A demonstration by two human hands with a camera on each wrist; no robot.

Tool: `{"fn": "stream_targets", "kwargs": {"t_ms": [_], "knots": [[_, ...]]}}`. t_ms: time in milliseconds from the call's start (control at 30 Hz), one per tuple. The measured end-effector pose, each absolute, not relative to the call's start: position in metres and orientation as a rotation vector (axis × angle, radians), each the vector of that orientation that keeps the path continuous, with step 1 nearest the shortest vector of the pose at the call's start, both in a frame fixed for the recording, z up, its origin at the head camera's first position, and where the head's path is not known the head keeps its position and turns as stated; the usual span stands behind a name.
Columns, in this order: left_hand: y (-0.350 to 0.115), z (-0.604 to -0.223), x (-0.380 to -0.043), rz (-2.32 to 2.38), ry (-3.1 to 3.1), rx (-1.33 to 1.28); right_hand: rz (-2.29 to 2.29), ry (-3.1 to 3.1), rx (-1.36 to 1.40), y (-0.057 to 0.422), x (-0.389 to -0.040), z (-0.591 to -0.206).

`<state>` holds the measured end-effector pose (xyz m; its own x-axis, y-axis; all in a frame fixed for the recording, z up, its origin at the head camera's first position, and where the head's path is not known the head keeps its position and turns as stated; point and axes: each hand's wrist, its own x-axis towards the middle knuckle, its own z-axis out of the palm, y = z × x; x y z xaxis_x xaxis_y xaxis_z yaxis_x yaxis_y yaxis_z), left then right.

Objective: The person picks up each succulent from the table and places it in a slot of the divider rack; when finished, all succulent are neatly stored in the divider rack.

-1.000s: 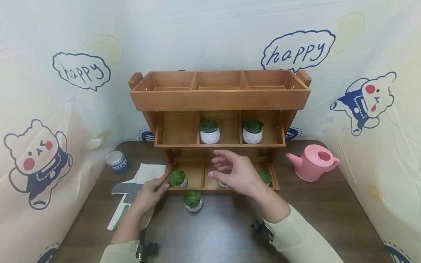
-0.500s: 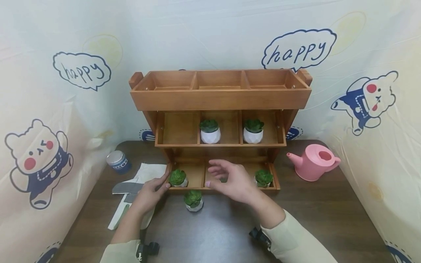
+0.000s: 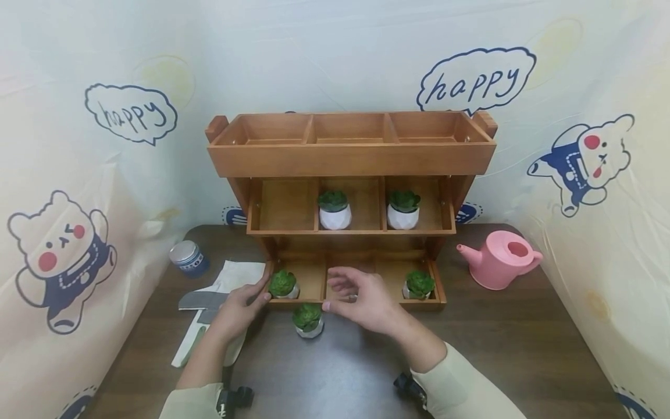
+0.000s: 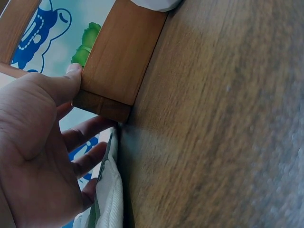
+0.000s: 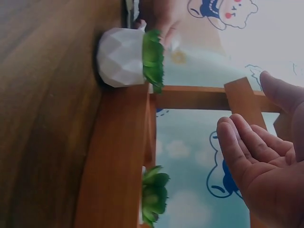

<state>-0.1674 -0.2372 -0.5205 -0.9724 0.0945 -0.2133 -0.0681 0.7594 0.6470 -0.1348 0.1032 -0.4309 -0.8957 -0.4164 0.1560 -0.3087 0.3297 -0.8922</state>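
A small potted succulent (image 3: 307, 320) in a white faceted pot stands on the table before the wooden shelf (image 3: 350, 160). My right hand (image 3: 366, 302) hovers to its right, at the front of the lowest tier, fingers loosely bent. In the right wrist view that hand (image 5: 266, 156) holds nothing; the same white pot (image 5: 121, 57) is apart from it. With thumb and fingers, my left hand (image 3: 243, 308) grips the lower left corner of the shelf, as the left wrist view shows. The lowest tier bears a left succulent (image 3: 283, 284) and a right succulent (image 3: 419, 284). My right hand hides most of the middle compartment.
Two succulents, a left one (image 3: 334, 209) and a right one (image 3: 403, 209), sit on the middle tier. A pink watering can (image 3: 494, 259) stands at right. At left are a blue jar (image 3: 188, 259) and white-and-grey gloves (image 3: 230, 285).
My right hand has moved down and slightly left, from above the lowest tier to its front edge, uncovering the right succulent. The left hand has stayed on the shelf corner.
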Motion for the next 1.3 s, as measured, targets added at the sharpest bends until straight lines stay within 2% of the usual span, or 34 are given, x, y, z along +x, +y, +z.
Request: {"fn": "stream_targets", "kwargs": {"t_ms": [1300], "knots": [[-0.235,-0.519,-0.166,1.034,2.721,0.033,-1.477,2.44,-0.711,0.081,-0.123,-0.486]]}}
